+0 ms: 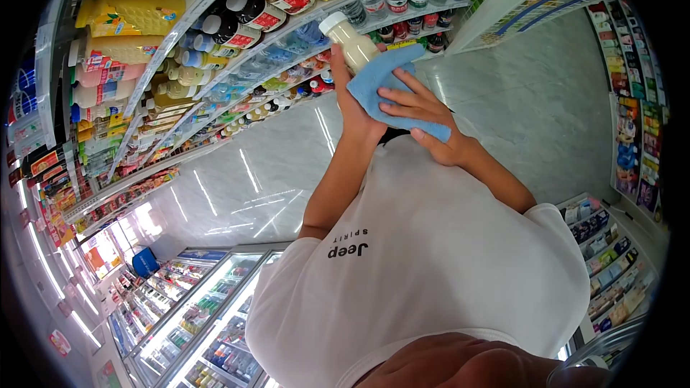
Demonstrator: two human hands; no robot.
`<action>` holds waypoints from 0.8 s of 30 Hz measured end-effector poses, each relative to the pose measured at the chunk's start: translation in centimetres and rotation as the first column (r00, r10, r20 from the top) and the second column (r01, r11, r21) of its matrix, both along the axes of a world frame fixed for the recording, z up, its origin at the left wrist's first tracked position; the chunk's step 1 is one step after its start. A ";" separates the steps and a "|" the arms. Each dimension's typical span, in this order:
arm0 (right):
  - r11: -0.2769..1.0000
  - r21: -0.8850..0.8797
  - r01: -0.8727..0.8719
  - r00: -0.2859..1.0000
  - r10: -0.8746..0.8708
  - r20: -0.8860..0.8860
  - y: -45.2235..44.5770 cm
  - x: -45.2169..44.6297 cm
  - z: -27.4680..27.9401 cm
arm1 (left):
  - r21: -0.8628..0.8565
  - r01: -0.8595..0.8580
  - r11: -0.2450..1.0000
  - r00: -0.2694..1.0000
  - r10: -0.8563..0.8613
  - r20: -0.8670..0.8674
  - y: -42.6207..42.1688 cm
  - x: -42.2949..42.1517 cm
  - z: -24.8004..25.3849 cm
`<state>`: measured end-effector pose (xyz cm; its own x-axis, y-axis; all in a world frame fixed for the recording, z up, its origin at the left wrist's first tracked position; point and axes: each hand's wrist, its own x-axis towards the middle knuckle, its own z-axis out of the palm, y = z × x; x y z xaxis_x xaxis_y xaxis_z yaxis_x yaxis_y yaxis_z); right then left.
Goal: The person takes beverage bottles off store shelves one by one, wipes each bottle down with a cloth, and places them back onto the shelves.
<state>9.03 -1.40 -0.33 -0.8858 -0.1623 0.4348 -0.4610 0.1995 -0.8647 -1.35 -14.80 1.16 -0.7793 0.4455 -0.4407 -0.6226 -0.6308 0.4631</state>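
Observation:
A bottle with a white cap and cream-coloured contents (pixel 351 42) is tilted in front of the drink shelves. My left hand (pixel 352 104) is wrapped round it from the left, with the lower part of the bottle hidden. Against the bottle's right side lies a folded light-blue cloth (pixel 374 86), which also hangs down below my fingers. My right hand (pixel 428 111) grips the cloth, its fingers bent over the front of it.
Shelves of bottled drinks (pixel 287 29) run along the top and left. Grey tiled floor (pixel 503 100) lies beyond my arms. Glass-door coolers (pixel 208 309) stand at lower left, and racks of packaged goods (pixel 625 151) at right.

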 end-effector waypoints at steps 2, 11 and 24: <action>1.000 0.003 0.023 1.000 -0.023 -0.019 0.2 0.3 -0.3 | 0.000 0.059 0.998 0.998 -0.059 -0.031 0.2 0.4 -0.1; 0.944 -0.203 0.259 0.966 -0.258 0.032 0.2 -4.3 0.8 | -0.116 0.199 0.973 0.977 -0.206 -0.056 1.4 2.1 -0.1; 0.975 0.220 0.006 0.998 0.008 -0.062 0.9 0.7 0.6 | 0.053 -0.017 0.998 1.000 0.018 -0.012 -0.1 0.4 0.0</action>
